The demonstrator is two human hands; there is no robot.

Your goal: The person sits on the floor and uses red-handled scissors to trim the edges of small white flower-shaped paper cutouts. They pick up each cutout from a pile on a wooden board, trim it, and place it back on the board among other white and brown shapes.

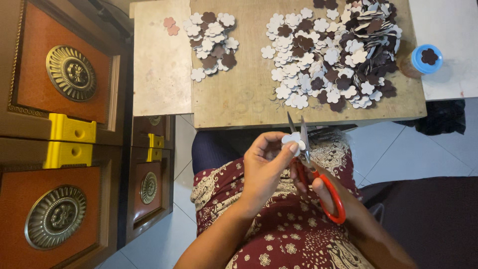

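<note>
A: Where is the little flower shape?

B: It is in the middle of the frame, just under the board's edge. Your left hand (264, 164) pinches the white flower cutout (293, 138). Your thumb and fingertips are pressed together on it.

A: And my other hand?

B: Your right hand (323, 192) is just right of the middle. Its fingers are curled through the red handles of the scissors (311, 172) and closed on them. The blades stand a bit apart, pointing up beside the flower.

A: Will the flower be hard to hold?

B: I think it is very light and thin, and it may bend. Hold it by one petal, away from the blades, and do not squeeze hard.

A: What else is there?

B: On the wooden board (239, 99) lie a small pile of flowers (211, 42) at the upper middle and a big pile (333, 52) at the upper right. A blue-lidded jar (423, 60) stands at the far right.
</note>
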